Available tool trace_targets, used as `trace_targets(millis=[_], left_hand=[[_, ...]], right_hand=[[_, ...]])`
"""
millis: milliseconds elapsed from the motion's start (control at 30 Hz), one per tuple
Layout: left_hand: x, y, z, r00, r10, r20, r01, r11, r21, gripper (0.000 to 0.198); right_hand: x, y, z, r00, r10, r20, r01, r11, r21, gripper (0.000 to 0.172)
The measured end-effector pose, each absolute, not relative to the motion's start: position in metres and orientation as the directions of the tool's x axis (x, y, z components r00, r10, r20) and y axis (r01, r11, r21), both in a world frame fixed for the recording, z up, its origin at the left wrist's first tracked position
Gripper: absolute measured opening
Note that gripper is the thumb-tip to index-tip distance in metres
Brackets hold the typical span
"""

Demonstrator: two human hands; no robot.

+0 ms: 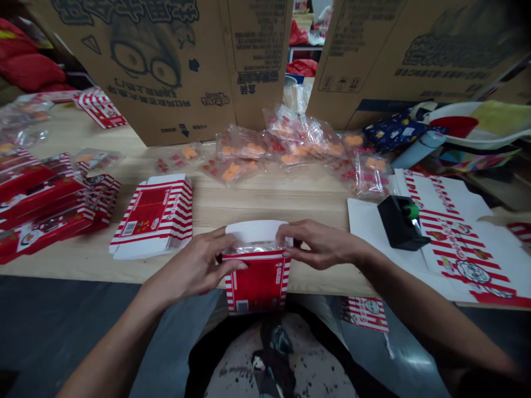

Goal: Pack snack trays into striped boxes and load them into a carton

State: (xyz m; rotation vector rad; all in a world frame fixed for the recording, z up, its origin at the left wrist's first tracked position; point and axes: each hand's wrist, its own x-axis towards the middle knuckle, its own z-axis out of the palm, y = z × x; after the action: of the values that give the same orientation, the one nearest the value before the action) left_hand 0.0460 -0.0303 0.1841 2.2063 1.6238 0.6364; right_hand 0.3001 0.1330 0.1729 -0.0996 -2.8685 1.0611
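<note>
A red-and-white striped cardboard box stands at the table's front edge, close to my body, its white top flap raised. Clear plastic shows in its opening. My left hand grips the box's upper left edge, thumb on the red front and fingers behind the side. At the upper right corner, my right hand pinches the flap and rim between thumb and fingers. Left of my left hand lies a stack of flattened striped boxes. A black tape dispenser with a green roll sits to the right of my right hand.
Clear packets of orange and red pieces lie along the back, before tall brown cartons. Filled striped boxes pile up at left. Printed cardboard sheets cover the right. A blue bottle and a white basin stand behind them.
</note>
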Motion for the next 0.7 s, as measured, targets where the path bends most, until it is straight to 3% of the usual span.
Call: trace_targets(millis=[133,200,267,367,433,500,567,633,700], left_hand=[[0.054,-0.025,0.202,0.201,0.866,0.458,0.873,-0.371,0.317,0.017],[0.057,-0.019,0.206,0.203,0.813,0.546,0.905,-0.369,0.213,0.022],[0.057,-0.01,0.205,0.217,0.789,0.574,0.906,-0.382,0.183,0.021],[0.057,0.003,0.19,0.231,0.796,0.56,0.855,-0.441,0.274,0.009],[0.063,0.008,0.175,0.14,0.788,0.599,0.802,-0.445,0.398,0.013],[0.076,0.01,0.16,-0.121,0.737,0.665,0.695,-0.415,0.587,0.03],[0.093,0.01,0.146,-0.413,0.662,0.626,0.493,-0.415,0.765,0.047],[0.108,0.009,0.134,-0.59,0.598,0.542,0.327,-0.437,0.838,0.045],[0.116,0.007,0.123,-0.665,0.541,0.515,0.309,-0.428,0.849,0.032]], right_hand=[[0.313,0.12,0.205,-0.891,0.312,0.33,0.143,0.882,-0.448,0.012],[0.316,0.119,0.211,-0.815,0.326,0.478,0.156,0.919,-0.361,0.01],[0.316,0.123,0.204,-0.765,0.323,0.557,0.155,0.932,-0.327,0.012],[0.309,0.127,0.173,-0.703,0.347,0.621,0.119,0.918,-0.379,0.027],[0.3,0.122,0.146,-0.601,0.404,0.69,0.085,0.89,-0.447,0.043],[0.291,0.111,0.122,-0.424,0.514,0.746,0.052,0.836,-0.547,0.058],[0.284,0.097,0.105,-0.263,0.604,0.752,0.011,0.782,-0.624,0.063],[0.282,0.088,0.099,-0.224,0.607,0.762,0.011,0.783,-0.621,0.059],[0.285,0.086,0.102,-0.293,0.542,0.788,0.063,0.833,-0.549,0.057]])
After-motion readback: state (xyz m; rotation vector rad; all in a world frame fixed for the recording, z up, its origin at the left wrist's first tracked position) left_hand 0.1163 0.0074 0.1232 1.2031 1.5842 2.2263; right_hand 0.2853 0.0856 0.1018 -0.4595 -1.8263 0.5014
